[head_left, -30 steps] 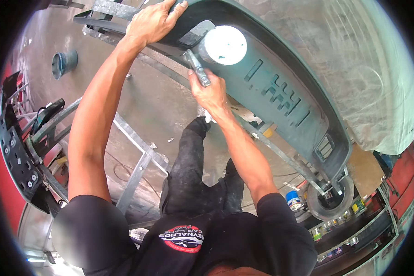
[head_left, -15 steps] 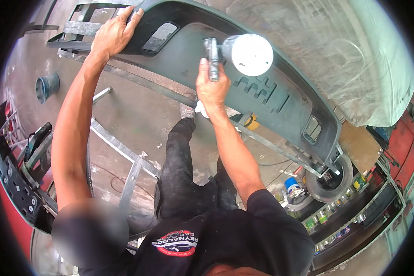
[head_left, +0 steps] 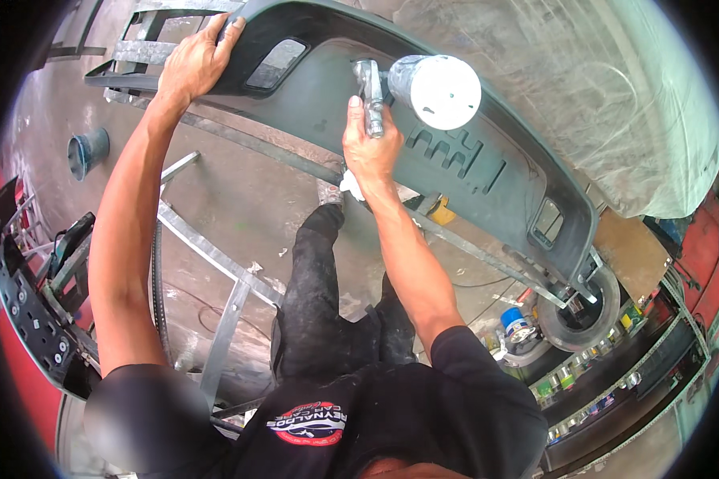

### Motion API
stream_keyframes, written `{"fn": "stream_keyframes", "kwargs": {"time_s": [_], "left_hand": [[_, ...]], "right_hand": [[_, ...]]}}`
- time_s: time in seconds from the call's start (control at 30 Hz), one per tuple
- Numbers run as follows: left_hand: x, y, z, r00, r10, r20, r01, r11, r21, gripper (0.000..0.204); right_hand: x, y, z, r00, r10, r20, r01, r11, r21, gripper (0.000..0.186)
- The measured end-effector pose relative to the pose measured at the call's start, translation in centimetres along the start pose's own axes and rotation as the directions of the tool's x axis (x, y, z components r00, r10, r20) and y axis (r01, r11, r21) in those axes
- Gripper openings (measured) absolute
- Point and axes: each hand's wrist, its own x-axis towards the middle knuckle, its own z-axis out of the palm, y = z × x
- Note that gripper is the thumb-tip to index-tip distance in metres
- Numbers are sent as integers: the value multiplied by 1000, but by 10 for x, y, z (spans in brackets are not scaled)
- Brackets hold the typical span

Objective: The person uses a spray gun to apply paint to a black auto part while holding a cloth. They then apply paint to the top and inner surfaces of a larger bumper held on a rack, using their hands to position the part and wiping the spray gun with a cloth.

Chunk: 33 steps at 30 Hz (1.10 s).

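Spray gun (head_left: 371,96) in metal sits upright in the closed grip of the right hand (head_left: 373,150), thumb laid along the handle, fingers wrapped around it and mostly hidden behind. Its cup (head_left: 446,92) — a greyish cylinder with a round white face bearing a few dark specks — juts out just beyond that hand, to its right. Behind gun and cup, running from beside the left hand (head_left: 193,65) past the right and on to its lower right, stretches a long grey bumper (head_left: 463,191) with raised edges, a window-like opening near each end and a group of slots just right of the right hand. Whether the gun touches the bumper I cannot tell.

The left hand lies well apart from the gun, on its left, fingertips on the bumper's upper left edge; how tightly it grips cannot be told. Beside and below that hand run the bars of a metal frame (head_left: 256,144), under the bumper.

Farther below the left hand, to its left, a blue bucket (head_left: 88,153) lies tilted on the floor. Below and right of the right hand are a yellow object (head_left: 442,209) and, farther off, a blue-topped can (head_left: 515,323) near a tyre (head_left: 547,331) — a pale sheet (head_left: 639,104) spreads well to that hand's right.
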Motion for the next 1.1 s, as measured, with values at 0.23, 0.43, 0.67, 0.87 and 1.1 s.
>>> {"fn": "stream_keyframes", "kwargs": {"time_s": [0.23, 0.43, 0.67, 0.87, 1.1], "left_hand": [[0, 1, -1, 1000, -5, 0, 5, 1000, 2, 62], [0, 1, -1, 1000, -6, 9, 6, 1000, -4, 60], [0, 1, -5, 999, -30, 45, 30, 1000, 2, 59], [-12, 34, -22, 999, -42, -21, 41, 998, -42, 49], [-12, 23, -18, 998, -56, -12, 56, 998, -15, 51]], "right_hand": [[-1, -6, 10, 996, -83, 24, 83, 997, 7, 34], [1, -11, 13, 995, -57, 76, 56, 998, 15, 36], [1, -13, 24, 955, -45, 292, 57, 998, -34, 43], [4, -15, 26, 915, -7, 402, 48, 995, -91, 44], [-8, -14, 34, 844, 29, 535, 16, 997, -79, 43]]}}
